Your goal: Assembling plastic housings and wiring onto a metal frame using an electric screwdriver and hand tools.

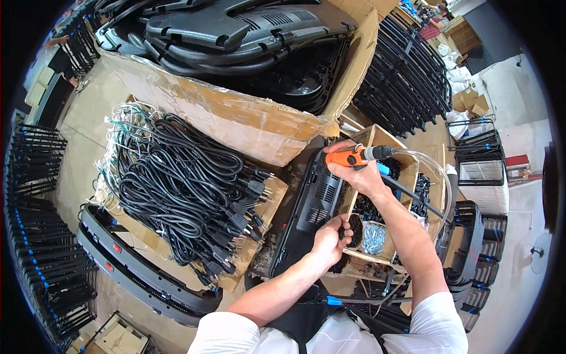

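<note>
My right hand (361, 175) grips an orange pneumatic screwdriver (352, 156) with a clear air hose (437, 177) looping off its rear. The tool is held level above a black plastic panel (309, 206). My left hand (330, 239) is closed, its fingertips reaching into a small cardboard tray (377, 177) of black and silver screws, right at the panel's edge. Whether the fingers hold a screw is hidden.
A big cardboard box (236, 118) of black moulded housings sits at the back. A heap of black power cords (183, 189) lies on cardboard to the left. Stacks of black frames (407, 76) stand around. Another black panel (141, 271) lies at lower left. A person stands far left.
</note>
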{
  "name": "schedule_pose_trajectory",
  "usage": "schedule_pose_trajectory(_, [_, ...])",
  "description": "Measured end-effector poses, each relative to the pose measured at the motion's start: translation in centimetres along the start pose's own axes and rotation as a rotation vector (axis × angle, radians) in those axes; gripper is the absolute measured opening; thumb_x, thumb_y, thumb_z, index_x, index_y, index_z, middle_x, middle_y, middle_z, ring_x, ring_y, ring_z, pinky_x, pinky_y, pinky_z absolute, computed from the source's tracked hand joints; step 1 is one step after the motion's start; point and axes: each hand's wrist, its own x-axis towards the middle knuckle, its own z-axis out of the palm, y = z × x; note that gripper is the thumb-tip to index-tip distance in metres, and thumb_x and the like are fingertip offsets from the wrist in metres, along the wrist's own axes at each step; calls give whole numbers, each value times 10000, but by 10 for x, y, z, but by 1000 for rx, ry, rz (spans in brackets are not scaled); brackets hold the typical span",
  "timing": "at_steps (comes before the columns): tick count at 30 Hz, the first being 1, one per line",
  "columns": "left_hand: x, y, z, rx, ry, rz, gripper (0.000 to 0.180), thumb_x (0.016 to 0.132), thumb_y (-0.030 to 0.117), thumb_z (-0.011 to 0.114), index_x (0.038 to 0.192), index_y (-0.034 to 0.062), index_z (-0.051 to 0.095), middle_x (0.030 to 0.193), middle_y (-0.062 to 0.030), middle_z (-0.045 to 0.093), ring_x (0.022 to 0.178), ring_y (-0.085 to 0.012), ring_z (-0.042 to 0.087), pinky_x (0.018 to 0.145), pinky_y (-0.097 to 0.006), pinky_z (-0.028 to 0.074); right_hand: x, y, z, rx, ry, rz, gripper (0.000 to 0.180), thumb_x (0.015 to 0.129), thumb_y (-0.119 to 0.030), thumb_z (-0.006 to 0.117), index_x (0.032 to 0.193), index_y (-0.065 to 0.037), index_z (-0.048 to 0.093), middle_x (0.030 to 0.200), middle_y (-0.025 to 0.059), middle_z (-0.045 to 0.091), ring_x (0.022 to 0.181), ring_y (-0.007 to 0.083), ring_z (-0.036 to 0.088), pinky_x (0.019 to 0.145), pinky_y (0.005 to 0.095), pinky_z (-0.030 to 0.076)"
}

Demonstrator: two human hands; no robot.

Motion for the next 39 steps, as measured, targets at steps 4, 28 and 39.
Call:
schedule_pose_trajectory(4, [-8,-12,-10,22,15,1,218,1125,185,496,1221,23,606,950,-48,620,804,-182,616,673,-300,541,-1,3,0,0,1,-9,360,828,-89,811,1166,-22,705,1222,111,744,1125,188,678,1030,363,537])
schedule_pose_trajectory(28, [25,-114,-87,711,133,-101,243,1098,192,554,1257,40,656,1138,-63,677,1019,-209,639,1015,-413,502,-376,-5,-93,394,810,1,600,852,-71,783,1401,23,560,1261,203,734,1139,254,714,1041,425,560])
schedule_pose_trajectory(39, [-6,-160,-81,2334,-231,-79,576,1112,491,401,1242,11,692,1207,-226,737,1174,-385,689,1013,-480,512,-737,49,-71,700,1178,180,656,887,-175,740,1467,-24,474,1277,211,696,1250,372,650,1150,508,457])
